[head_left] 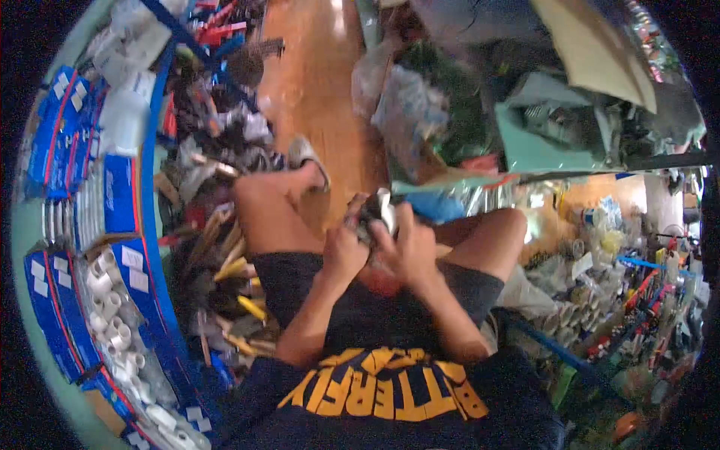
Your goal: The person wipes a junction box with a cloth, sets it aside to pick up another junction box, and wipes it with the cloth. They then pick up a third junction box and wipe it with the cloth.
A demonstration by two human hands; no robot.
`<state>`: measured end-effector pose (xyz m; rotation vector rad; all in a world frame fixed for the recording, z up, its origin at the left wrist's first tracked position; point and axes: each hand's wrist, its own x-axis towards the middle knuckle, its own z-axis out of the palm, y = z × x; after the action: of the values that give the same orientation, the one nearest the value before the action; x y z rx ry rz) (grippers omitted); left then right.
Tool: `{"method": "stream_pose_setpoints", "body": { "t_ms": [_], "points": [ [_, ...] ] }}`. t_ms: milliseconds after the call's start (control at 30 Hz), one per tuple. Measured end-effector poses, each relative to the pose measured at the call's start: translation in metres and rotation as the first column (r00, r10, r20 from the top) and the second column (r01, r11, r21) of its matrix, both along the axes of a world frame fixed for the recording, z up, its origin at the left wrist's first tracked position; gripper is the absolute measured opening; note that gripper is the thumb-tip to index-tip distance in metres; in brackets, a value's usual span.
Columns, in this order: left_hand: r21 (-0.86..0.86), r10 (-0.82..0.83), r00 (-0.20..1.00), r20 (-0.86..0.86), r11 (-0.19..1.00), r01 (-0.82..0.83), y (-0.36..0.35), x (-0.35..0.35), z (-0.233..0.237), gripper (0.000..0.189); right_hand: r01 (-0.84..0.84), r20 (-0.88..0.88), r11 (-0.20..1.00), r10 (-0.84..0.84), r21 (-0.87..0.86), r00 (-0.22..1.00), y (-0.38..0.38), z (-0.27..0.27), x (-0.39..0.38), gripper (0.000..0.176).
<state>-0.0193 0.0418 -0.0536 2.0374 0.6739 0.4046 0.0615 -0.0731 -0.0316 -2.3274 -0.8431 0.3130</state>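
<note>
Metal piece (381, 212), one, small and grey, just above dark shorts (300, 285), two hands clenched around it, left hand (341, 255) gripping one side, right hand (411, 247) wrapped over the other, one sandal (304, 152) beyond the shorts

Left hand (343, 253) beside right hand (409, 247)

The small grey object (377, 212) at frame centre is mostly covered by the closed left hand (341, 253) and right hand (411, 247) and blurred, type indeterminate; shelf items (645, 300) at far right are too small to identify.
</note>
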Motion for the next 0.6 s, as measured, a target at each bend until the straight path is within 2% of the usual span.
{"method": "stream_pose_setpoints", "body": {
  "t_ms": [33,67,133,200,233,267,300,333,367,400,433,467,500,533,567,600],
  "points": [
    [0.004,-0.039,0.999,-0.005,0.999,0.039,-0.001,-0.001,-0.001,0.024,-0.019,0.028,0.994,0.016,0.110,0.999,-0.004,-0.020,0.004,0.056],
    [0.013,-0.079,0.997,0.000,0.997,0.079,-0.001,0.000,-0.002,0.022,-0.003,0.017,0.990,0.000,0.139,1.000,-0.004,-0.012,0.003,0.024],
    [-0.003,-0.083,0.992,-0.096,0.997,0.083,-0.003,0.002,0.008,0.021,-0.018,-0.042,0.978,0.028,0.207,0.999,-0.007,-0.011,0.008,0.022],
    [-0.013,-0.095,0.980,-0.175,0.995,0.094,-0.004,0.002,0.004,0.020,-0.060,-0.032,0.985,0.066,0.164,0.997,-0.010,-0.014,0.013,0.028],
    [-0.022,-0.139,0.983,-0.117,0.990,0.137,-0.005,-0.001,-0.002,0.020,-0.098,-0.008,0.987,0.100,0.129,0.995,-0.011,-0.015,0.014,0.036],
    [-0.026,-0.181,0.982,-0.056,0.983,0.180,-0.006,-0.002,-0.007,0.020,-0.098,-0.018,0.988,0.101,0.123,0.995,-0.011,-0.015,0.015,0.036],
    [-0.034,-0.183,0.981,-0.065,0.983,0.181,-0.007,-0.004,-0.010,0.020,-0.070,-0.021,0.990,0.073,0.126,0.997,-0.010,-0.015,0.014,0.032],
    [-0.096,-0.171,0.985,0.033,0.980,0.173,-0.008,-0.006,-0.012,0.023,-0.041,-0.023,0.991,0.044,0.130,0.999,-0.010,-0.013,0.014,0.029],
    [-0.155,-0.150,0.980,0.133,0.973,0.170,-0.009,-0.007,-0.014,0.025,0.024,-0.097,0.993,-0.014,0.112,0.995,-0.009,-0.007,0.015,0.029],
    [-0.162,-0.152,0.980,0.127,0.972,0.172,-0.009,-0.012,-0.018,0.025,0.029,-0.104,0.994,-0.018,0.105,0.994,-0.009,-0.012,0.016,0.029],
    [-0.579,-0.047,0.996,0.082,0.811,0.086,-0.007,-0.020,-0.024,0.031,0.123,-0.145,0.968,-0.093,0.218,0.985,-0.010,-0.019,0.020,0.030],
    [-0.875,0.032,0.999,-0.004,0.484,-0.019,-0.006,-0.026,-0.034,0.037,0.216,-0.188,0.921,-0.161,0.325,0.969,-0.012,-0.023,0.024,0.032],
    [-0.960,0.247,0.961,0.124,0.276,0.053,-0.007,-0.027,-0.051,0.042,0.326,-0.438,0.899,-0.178,0.292,0.881,-0.018,-0.020,0.026,0.036],
    [-0.962,0.247,0.962,0.120,0.269,0.051,-0.005,-0.031,-0.068,0.042,0.329,-0.440,0.900,-0.182,0.285,0.879,-0.018,-0.020,0.026,0.036],
    [-0.918,0.263,0.891,0.370,-0.041,0.394,0.000,-0.031,-0.073,0.042,0.395,-0.486,0.843,-0.190,0.364,0.853,-0.015,-0.020,0.025,0.037],
    [-0.672,0.357,0.744,0.565,-0.325,0.666,0.001,-0.032,-0.077,0.042,0.461,-0.533,0.773,-0.192,0.435,0.824,-0.013,-0.020,0.023,0.038]
  ]
}}
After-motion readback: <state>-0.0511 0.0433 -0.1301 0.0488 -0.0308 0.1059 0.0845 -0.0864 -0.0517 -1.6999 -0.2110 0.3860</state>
